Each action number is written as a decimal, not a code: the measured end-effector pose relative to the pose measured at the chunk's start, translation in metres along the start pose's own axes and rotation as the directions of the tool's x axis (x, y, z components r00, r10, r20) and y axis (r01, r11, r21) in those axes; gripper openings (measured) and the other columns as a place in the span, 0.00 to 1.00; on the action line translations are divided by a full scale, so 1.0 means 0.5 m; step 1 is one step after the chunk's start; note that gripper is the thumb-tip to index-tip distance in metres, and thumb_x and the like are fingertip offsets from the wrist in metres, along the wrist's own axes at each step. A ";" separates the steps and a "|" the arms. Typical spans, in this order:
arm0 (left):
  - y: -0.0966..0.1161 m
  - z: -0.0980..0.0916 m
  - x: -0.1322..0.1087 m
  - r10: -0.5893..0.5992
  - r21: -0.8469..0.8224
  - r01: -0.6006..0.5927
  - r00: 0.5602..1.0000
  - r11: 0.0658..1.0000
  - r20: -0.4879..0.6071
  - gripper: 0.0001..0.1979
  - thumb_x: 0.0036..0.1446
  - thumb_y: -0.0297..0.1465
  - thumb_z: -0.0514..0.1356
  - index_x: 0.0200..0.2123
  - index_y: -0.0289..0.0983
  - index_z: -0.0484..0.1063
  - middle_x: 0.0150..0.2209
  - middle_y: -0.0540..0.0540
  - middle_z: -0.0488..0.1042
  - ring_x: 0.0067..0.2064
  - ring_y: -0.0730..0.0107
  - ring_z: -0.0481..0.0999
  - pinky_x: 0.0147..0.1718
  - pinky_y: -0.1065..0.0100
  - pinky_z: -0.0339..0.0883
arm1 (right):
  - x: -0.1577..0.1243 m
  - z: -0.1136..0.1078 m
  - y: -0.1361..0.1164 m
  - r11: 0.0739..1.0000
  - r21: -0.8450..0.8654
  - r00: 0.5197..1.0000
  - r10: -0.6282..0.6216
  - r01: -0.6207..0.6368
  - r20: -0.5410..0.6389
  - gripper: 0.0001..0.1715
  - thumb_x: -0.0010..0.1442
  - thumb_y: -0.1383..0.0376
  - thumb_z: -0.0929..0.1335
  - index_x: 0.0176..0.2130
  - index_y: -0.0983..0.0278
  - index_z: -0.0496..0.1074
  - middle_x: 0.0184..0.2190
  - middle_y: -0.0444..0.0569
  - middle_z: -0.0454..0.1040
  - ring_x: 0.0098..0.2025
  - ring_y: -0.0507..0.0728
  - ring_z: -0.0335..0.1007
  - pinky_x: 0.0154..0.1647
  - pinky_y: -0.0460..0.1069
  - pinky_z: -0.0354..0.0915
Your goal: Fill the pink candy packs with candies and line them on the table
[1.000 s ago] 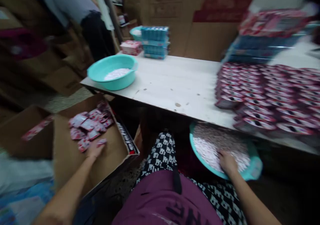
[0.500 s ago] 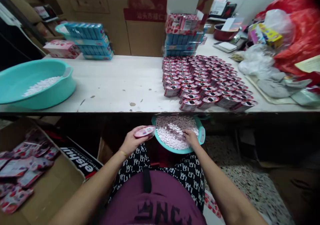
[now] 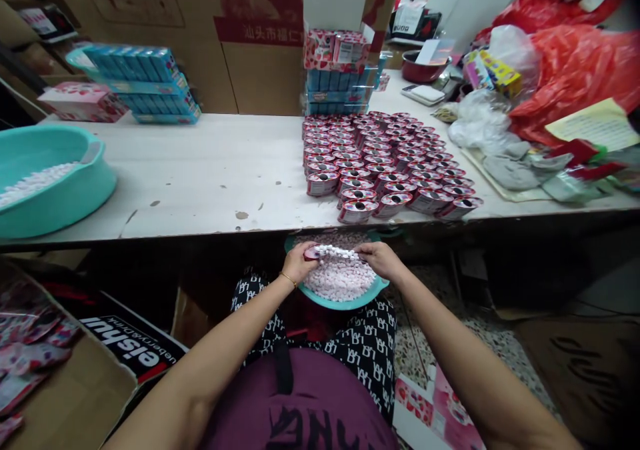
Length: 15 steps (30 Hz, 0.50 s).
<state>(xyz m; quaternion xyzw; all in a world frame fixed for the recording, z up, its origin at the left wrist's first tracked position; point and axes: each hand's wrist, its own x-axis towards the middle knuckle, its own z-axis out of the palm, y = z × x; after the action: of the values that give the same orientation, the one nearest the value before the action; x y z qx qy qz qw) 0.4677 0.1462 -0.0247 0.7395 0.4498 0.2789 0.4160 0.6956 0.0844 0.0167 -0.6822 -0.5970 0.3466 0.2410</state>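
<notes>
Left hand [image 3: 299,262], low in the middle of the frame, is curled around a pink tin [image 3: 313,253]. Right hand [image 3: 383,260] has bent fingers on the little candies [image 3: 340,280] in the teal basin [image 3: 350,301]; I cannot tell if it holds any. Above, on the table [image 3: 210,170], sit another basin [image 3: 50,190] at left, blue boxes [image 3: 145,83], and rows of pink tins [image 3: 385,160].
</notes>
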 end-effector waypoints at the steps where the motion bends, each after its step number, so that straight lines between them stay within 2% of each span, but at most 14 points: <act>1: 0.004 -0.001 0.000 -0.011 0.024 0.011 1.000 1.000 0.001 0.22 0.39 0.23 0.61 0.42 0.36 0.70 0.41 0.45 0.72 0.42 0.66 0.71 0.45 0.67 0.63 | 0.003 0.002 -0.002 1.000 0.032 1.000 0.000 0.000 0.008 0.13 0.47 0.64 0.64 0.31 0.64 0.75 0.28 0.46 0.75 0.32 0.52 0.67 0.35 0.46 0.61; 5: 0.023 0.000 0.003 -0.093 0.011 0.093 0.995 0.996 0.019 0.20 0.38 0.26 0.63 0.40 0.36 0.71 0.36 0.46 0.74 0.38 0.65 0.72 0.41 0.66 0.64 | -0.001 0.009 0.006 0.981 0.189 0.999 0.036 -0.037 0.005 0.14 0.46 0.63 0.64 0.31 0.66 0.75 0.25 0.44 0.74 0.28 0.51 0.65 0.31 0.45 0.60; 7: 0.031 0.008 0.006 -0.223 -0.119 0.218 0.974 0.969 -0.035 0.20 0.37 0.27 0.65 0.38 0.36 0.71 0.32 0.46 0.74 0.35 0.65 0.72 0.39 0.66 0.66 | -0.013 0.004 0.014 0.975 0.216 0.999 0.049 -0.045 -0.014 0.14 0.46 0.64 0.64 0.32 0.66 0.75 0.25 0.45 0.74 0.28 0.51 0.65 0.32 0.45 0.61; 8: 0.034 0.014 0.008 -0.324 -0.238 0.302 0.944 0.923 -0.060 0.19 0.37 0.27 0.66 0.37 0.36 0.71 0.31 0.46 0.74 0.34 0.66 0.73 0.37 0.66 0.67 | -0.022 -0.001 0.018 0.977 0.210 0.999 0.049 -0.043 -0.024 0.15 0.46 0.64 0.63 0.32 0.66 0.75 0.26 0.45 0.74 0.29 0.51 0.66 0.32 0.45 0.61; 9: 0.037 0.020 0.009 -0.438 -0.391 0.385 0.898 0.836 -0.051 0.17 0.38 0.27 0.66 0.36 0.35 0.70 0.30 0.46 0.73 0.32 0.67 0.73 0.35 0.66 0.68 | -0.030 -0.009 0.022 0.981 0.190 0.999 0.044 -0.038 -0.031 0.15 0.47 0.64 0.63 0.33 0.66 0.75 0.27 0.45 0.75 0.30 0.51 0.66 0.33 0.45 0.61; 10: 0.040 0.027 0.010 -0.540 -0.557 0.450 0.842 0.698 0.003 0.15 0.41 0.28 0.64 0.36 0.34 0.70 0.29 0.45 0.73 0.31 0.67 0.73 0.33 0.66 0.69 | -0.039 -0.017 0.024 0.987 0.157 0.999 0.040 -0.034 -0.034 0.16 0.47 0.64 0.63 0.34 0.65 0.75 0.28 0.46 0.75 0.31 0.52 0.67 0.33 0.45 0.61; 11: 0.043 0.033 0.010 -0.612 -0.703 0.485 0.786 0.520 0.090 0.12 0.45 0.28 0.62 0.36 0.32 0.70 0.28 0.44 0.74 0.30 0.67 0.74 0.31 0.65 0.70 | -0.047 -0.026 0.024 0.993 0.115 0.999 0.037 -0.033 -0.029 0.16 0.48 0.63 0.63 0.35 0.65 0.75 0.28 0.46 0.75 0.31 0.52 0.67 0.33 0.45 0.61; 13: 0.048 0.045 0.008 -0.657 -0.866 0.473 0.706 0.161 0.264 0.07 0.52 0.27 0.58 0.34 0.30 0.69 0.28 0.43 0.74 0.29 0.68 0.75 0.30 0.65 0.72 | -0.059 -0.042 0.017 0.999 0.000 0.999 0.048 -0.048 -0.011 0.16 0.51 0.63 0.62 0.36 0.63 0.75 0.30 0.46 0.76 0.33 0.53 0.68 0.34 0.45 0.61; 14: 0.049 0.050 0.006 -0.660 -0.896 0.443 0.682 0.030 0.315 0.06 0.54 0.27 0.56 0.34 0.29 0.69 0.27 0.42 0.74 0.29 0.68 0.75 0.30 0.65 0.73 | -0.063 -0.048 0.009 0.995 -0.075 0.998 0.062 -0.062 -0.001 0.16 0.51 0.62 0.62 0.36 0.62 0.76 0.31 0.46 0.76 0.34 0.53 0.69 0.34 0.45 0.61; 15: 0.051 0.054 0.004 -0.673 -0.912 0.406 0.657 -0.064 0.340 0.06 0.55 0.26 0.54 0.33 0.29 0.69 0.27 0.42 0.74 0.28 0.68 0.75 0.30 0.65 0.73 | -0.066 -0.052 -0.002 0.983 -0.163 0.997 0.082 -0.080 0.007 0.16 0.52 0.63 0.61 0.36 0.60 0.76 0.32 0.46 0.76 0.35 0.53 0.69 0.34 0.45 0.61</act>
<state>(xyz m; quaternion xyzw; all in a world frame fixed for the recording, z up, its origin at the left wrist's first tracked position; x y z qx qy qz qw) 0.5008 0.1320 -0.0162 0.0356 0.4743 0.3775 0.7946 0.7128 0.0545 0.0404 -0.7210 -0.5965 0.3110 0.1661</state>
